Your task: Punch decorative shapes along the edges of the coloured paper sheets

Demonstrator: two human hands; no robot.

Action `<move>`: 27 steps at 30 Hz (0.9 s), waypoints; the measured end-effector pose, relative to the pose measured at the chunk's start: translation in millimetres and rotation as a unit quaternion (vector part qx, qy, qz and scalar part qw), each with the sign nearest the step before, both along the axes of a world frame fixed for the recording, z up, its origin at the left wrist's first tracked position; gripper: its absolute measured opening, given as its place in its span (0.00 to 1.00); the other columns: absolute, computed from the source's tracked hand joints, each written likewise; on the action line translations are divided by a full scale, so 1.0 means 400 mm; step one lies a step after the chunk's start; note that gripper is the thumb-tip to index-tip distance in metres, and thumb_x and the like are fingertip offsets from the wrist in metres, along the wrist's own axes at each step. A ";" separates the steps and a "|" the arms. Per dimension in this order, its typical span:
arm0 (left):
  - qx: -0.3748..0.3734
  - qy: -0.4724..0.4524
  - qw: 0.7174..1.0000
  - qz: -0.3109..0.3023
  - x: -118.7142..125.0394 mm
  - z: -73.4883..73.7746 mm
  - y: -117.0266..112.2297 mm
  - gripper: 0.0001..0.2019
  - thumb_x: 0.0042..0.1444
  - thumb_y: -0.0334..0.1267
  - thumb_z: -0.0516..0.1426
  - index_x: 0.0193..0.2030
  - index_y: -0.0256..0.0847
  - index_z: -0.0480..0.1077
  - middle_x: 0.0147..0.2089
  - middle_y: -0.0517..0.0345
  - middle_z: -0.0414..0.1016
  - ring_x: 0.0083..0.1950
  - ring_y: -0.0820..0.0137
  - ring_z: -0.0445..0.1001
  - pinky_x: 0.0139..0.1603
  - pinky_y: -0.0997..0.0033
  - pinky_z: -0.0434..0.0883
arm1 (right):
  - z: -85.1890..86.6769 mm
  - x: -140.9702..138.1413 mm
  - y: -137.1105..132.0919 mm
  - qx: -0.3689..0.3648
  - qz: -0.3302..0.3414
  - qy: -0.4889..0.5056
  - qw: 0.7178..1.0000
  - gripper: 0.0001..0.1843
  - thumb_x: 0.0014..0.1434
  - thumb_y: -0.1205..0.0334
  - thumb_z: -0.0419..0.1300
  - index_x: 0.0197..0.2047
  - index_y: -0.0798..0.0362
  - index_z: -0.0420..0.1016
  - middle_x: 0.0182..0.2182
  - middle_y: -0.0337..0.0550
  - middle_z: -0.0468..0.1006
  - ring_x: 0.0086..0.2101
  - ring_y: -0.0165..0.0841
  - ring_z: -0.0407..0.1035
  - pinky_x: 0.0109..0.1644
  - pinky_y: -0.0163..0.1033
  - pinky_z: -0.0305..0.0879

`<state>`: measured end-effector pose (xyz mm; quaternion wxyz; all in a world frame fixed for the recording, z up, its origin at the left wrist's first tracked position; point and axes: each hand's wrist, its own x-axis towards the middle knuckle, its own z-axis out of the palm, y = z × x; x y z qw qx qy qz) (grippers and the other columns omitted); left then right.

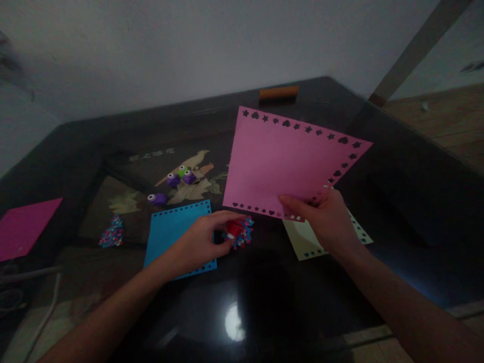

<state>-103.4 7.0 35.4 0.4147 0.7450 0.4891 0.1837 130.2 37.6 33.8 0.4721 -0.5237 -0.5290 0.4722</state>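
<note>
My right hand (325, 220) pinches the near edge of a pink paper sheet (280, 159) and holds it tilted up above the dark glass table (264, 302). Small hearts and stars are punched along the sheet's edges. My left hand (202, 242) is closed on a small red paper punch (235, 228) that rests on a pile of coloured punched bits (244, 237). A blue sheet (174, 229) with a punched border lies under my left hand. A pale yellow sheet (313, 242) lies under my right hand.
Two purple punches (158, 198) (173, 179) and a green one (183, 170) sit on the table's middle. A second pile of punched bits (112, 233) lies to the left. A magenta sheet (22, 227) lies at the far left edge. An orange cylinder (279, 92) rests at the back edge.
</note>
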 end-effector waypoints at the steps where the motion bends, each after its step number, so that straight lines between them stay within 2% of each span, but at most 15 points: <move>1: 0.004 -0.005 1.000 0.000 -0.002 0.000 0.001 0.23 0.49 0.27 0.55 0.54 0.42 0.68 0.54 0.53 0.73 0.52 0.64 0.72 0.53 0.62 0.69 | -0.001 0.001 0.000 0.001 0.001 0.000 1.000 0.14 0.46 0.59 0.69 0.37 0.55 0.79 0.34 0.46 0.82 0.34 0.37 0.76 0.42 0.44 0.72; 6: 0.002 -0.044 0.999 0.016 -0.012 0.004 0.005 0.21 0.51 0.30 0.55 0.54 0.42 0.68 0.52 0.53 0.71 0.52 0.65 0.71 0.52 0.62 0.71 | -0.014 0.002 0.005 0.017 0.010 0.037 0.999 0.09 0.52 0.56 0.65 0.36 0.49 0.80 0.36 0.40 0.82 0.37 0.35 0.76 0.43 0.43 0.71; 10: -0.033 -0.070 0.996 0.042 -0.020 0.006 0.010 0.20 0.52 0.31 0.56 0.53 0.41 0.68 0.53 0.52 0.70 0.55 0.64 0.69 0.54 0.63 0.70 | -0.022 0.002 0.012 0.035 0.000 0.058 0.998 0.10 0.55 0.54 0.62 0.38 0.49 0.80 0.35 0.40 0.82 0.38 0.36 0.75 0.44 0.43 0.70; 17: -0.105 -0.161 0.977 0.095 -0.027 -0.002 0.019 0.18 0.54 0.39 0.58 0.51 0.41 0.66 0.47 0.55 0.74 0.49 0.65 0.73 0.52 0.61 0.70 | -0.041 0.012 0.025 0.054 -0.029 0.055 0.997 0.09 0.52 0.56 0.64 0.37 0.49 0.79 0.35 0.40 0.81 0.36 0.35 0.74 0.42 0.43 0.71; 21: -0.127 -0.189 0.968 0.107 -0.025 0.006 0.023 0.16 0.56 0.40 0.57 0.51 0.42 0.67 0.45 0.56 0.75 0.44 0.67 0.74 0.45 0.64 0.72 | -0.053 0.016 0.038 0.059 -0.052 0.074 0.994 0.13 0.50 0.58 0.66 0.40 0.49 0.77 0.35 0.40 0.81 0.36 0.34 0.74 0.44 0.44 0.70; 27: -0.129 -0.218 0.960 0.117 -0.027 0.015 0.019 0.15 0.59 0.42 0.55 0.51 0.42 0.69 0.47 0.55 0.74 0.43 0.68 0.73 0.42 0.68 0.70 | -0.017 0.035 0.057 0.050 -0.092 0.169 0.980 0.11 0.49 0.55 0.65 0.36 0.50 0.78 0.32 0.39 0.80 0.31 0.32 0.73 0.39 0.42 0.72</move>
